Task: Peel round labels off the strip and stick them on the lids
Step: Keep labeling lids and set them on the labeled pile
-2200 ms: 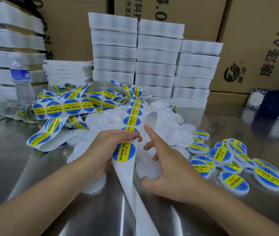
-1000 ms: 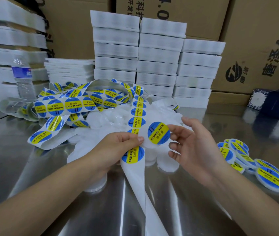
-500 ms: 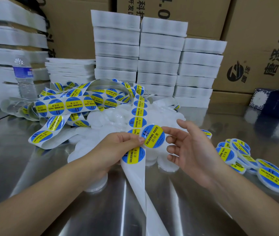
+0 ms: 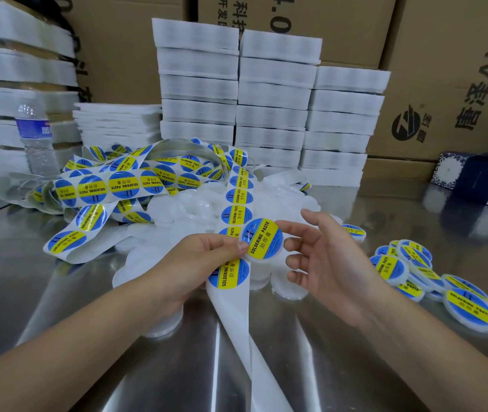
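A long white backing strip (image 4: pixel 238 215) of round blue-and-yellow "soldering paste" labels runs from a tangled heap (image 4: pixel 123 182) down to me. My left hand (image 4: pixel 195 263) pinches the strip just above its lowest label (image 4: pixel 230 273). Its thumb tip rests on the left edge of a white round lid (image 4: pixel 266 239) that carries a label. My right hand (image 4: pixel 332 263) holds that lid by its right edge with its fingertips, above a pile of bare white lids (image 4: pixel 189 209). Several labelled lids (image 4: pixel 415 272) lie to the right.
The work surface is a shiny steel table (image 4: pixel 355 367). Stacks of white foam trays (image 4: pixel 272 93) stand behind the pile, with cardboard boxes (image 4: pixel 445 84) beyond. A water bottle (image 4: pixel 36 138) stands at the left. A blue patterned box (image 4: pixel 480 179) sits at the far right.
My right hand picked a bare lid from the pile and a label now sits on it. The lid has moved left and down against my left thumb.
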A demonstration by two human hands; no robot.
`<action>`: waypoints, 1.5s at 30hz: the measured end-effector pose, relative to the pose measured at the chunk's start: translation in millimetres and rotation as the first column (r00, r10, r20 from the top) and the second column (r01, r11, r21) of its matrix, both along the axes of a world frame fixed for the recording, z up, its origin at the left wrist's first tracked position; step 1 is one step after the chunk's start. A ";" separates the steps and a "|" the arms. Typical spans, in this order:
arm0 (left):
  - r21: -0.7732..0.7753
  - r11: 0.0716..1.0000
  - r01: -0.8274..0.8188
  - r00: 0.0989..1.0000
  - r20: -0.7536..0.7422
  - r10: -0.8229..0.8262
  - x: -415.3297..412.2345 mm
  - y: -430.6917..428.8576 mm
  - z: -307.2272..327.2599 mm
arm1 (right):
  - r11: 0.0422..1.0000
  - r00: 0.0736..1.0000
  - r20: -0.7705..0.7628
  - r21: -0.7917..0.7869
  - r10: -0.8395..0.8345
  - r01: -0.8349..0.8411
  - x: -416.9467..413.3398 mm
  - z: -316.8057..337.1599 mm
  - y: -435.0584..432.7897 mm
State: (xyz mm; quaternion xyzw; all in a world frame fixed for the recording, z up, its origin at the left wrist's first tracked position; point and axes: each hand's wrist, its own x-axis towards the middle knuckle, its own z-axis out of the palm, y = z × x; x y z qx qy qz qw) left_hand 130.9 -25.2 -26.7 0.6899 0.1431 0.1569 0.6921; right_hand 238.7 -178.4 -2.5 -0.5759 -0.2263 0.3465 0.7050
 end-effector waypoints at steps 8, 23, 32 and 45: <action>0.008 1.000 -0.024 0.999 -0.027 0.024 -0.5 -0.4 0.5 | 1.000 1.000 0.030 -0.010 -0.002 0.002 1.0 -1.4 0.1; 0.049 0.998 -0.051 0.998 -0.032 0.052 1.4 0.8 -0.4 | 0.960 0.790 0.581 -0.049 -0.196 0.274 -7.8 -6.9 3.1; 0.052 0.995 -0.082 0.996 -0.030 0.084 0.5 1.9 0.4 | 0.959 0.628 0.759 -0.016 -0.173 0.283 -14.5 -6.8 -0.3; 0.067 0.998 -0.022 0.999 -0.022 0.023 -1.7 1.4 1.7 | 0.947 0.582 0.794 -0.023 -0.177 0.319 -5.7 -17.7 1.7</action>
